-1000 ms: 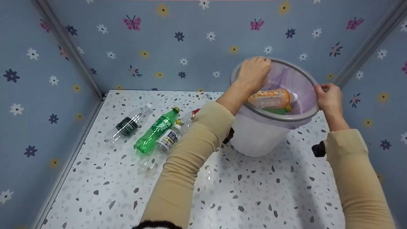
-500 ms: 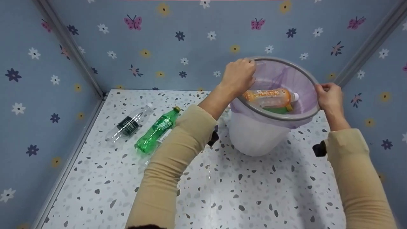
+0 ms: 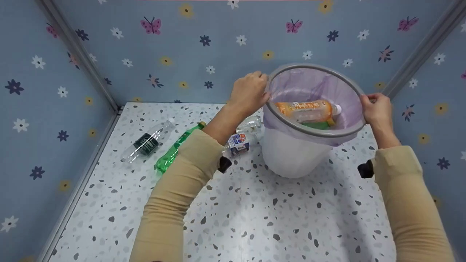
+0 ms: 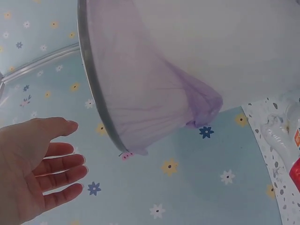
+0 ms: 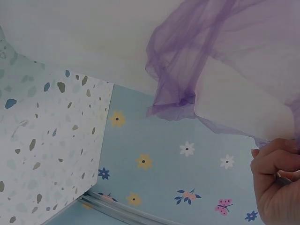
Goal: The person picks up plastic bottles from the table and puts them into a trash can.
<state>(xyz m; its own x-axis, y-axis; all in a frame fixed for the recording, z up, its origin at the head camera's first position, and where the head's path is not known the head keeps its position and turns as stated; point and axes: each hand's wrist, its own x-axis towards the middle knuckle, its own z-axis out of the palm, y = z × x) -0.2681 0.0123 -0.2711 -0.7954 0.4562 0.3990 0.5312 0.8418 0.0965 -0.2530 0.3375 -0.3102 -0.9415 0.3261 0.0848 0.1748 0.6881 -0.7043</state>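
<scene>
A white trash can (image 3: 295,160) with a grey rim ring stands tilted on the speckled floor. A purple bag (image 3: 346,94) lines it and folds out over the rim. Inside lies an orange-labelled plastic bottle (image 3: 307,111) with a white cap, over a green one (image 3: 316,126). My right hand (image 3: 377,109) grips the rim's right side; in the right wrist view its curled fingers (image 5: 276,161) are at the bag's edge. At the rim's left side is my left hand (image 3: 247,92). The left wrist view shows that hand (image 4: 44,171) just off the rim, fingers loosely extended.
On the floor at left lie a clear bottle (image 3: 146,143) with a dark label and a green bottle (image 3: 168,158), partly behind my left sleeve. A bottle with a blue and white label (image 3: 239,143) and another clear bottle (image 3: 250,124) lie beside the can. Flowered walls (image 3: 225,47) enclose the floor.
My left hand has moved left and slightly down along the rim, from its far side to its left side. The right hand keeps its grip, and the can has barely moved.
</scene>
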